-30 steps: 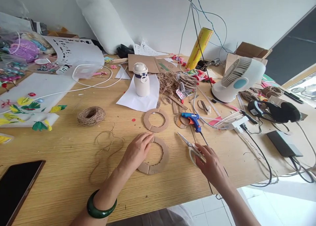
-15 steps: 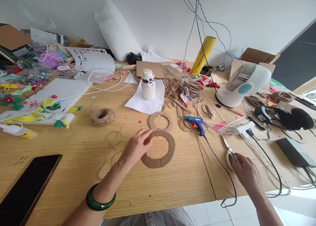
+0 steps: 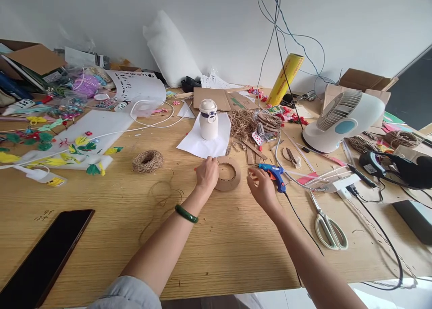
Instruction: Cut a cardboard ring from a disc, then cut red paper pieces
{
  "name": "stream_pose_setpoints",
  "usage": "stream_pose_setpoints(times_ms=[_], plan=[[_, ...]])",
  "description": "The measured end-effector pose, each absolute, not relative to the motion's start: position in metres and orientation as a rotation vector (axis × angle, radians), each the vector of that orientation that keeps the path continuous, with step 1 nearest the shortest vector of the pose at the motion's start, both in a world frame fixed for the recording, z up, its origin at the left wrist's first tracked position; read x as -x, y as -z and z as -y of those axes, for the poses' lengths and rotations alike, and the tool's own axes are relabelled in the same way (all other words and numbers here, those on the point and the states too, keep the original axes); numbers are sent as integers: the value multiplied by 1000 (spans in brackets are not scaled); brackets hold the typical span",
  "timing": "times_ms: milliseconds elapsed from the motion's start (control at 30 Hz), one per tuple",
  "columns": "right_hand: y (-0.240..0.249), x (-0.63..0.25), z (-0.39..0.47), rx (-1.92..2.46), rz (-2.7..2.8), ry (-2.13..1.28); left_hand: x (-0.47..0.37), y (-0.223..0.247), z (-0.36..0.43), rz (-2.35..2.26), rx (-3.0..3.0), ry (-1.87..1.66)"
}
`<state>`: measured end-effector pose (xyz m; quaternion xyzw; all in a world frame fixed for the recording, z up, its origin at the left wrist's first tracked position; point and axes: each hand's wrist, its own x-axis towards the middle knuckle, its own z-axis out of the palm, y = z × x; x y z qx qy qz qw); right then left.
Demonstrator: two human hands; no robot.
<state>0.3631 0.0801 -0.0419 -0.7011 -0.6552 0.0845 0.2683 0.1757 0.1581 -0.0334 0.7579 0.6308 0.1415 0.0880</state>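
Note:
My left hand (image 3: 206,174) pinches the left edge of a brown cardboard ring (image 3: 232,182) lying in the middle of the table. The ring has a ragged inner edge and appears to lie over the smaller ring, which I cannot make out separately. My right hand (image 3: 262,187) hovers right of the ring with its fingers apart and loosely bent, nothing visible in them. Just beyond those fingers lies a blue glue gun (image 3: 275,174). Scissors with pale handles (image 3: 332,232) rest on the table to the right.
A white bottle (image 3: 208,124) stands on paper behind the ring. A twine coil (image 3: 147,161) and phone (image 3: 47,255) lie left. Right are a white fan (image 3: 344,120), a power strip (image 3: 340,183) and cords; a yellow roll (image 3: 285,79) leans behind.
My right hand has let go of the scissors and moved left towards the rings. My left hand has shifted the larger ring away from me, onto the smaller one. The view has turned slightly.

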Motion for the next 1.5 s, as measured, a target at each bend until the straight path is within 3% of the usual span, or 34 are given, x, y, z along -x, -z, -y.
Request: stream_pose_setpoints(times_ms=[367,633,967,1267,1500], plan=[[43,-321,-153,2157,1827,-249,-171,41,-165,-1859,-2256,-411],[14,-330,-113,2017,1856,-351,-155,19,-138,-1744,-2302,-480],[27,-296,-44,1804,2139,-576,-95,26,-66,-1807,-2356,-172],[11,-415,-89,2198,1776,-140,-78,37,-50,-1860,-2490,-132],[1,-482,-91,2385,1773,-79,-69,42,-45,-1772,-2549,-426]])
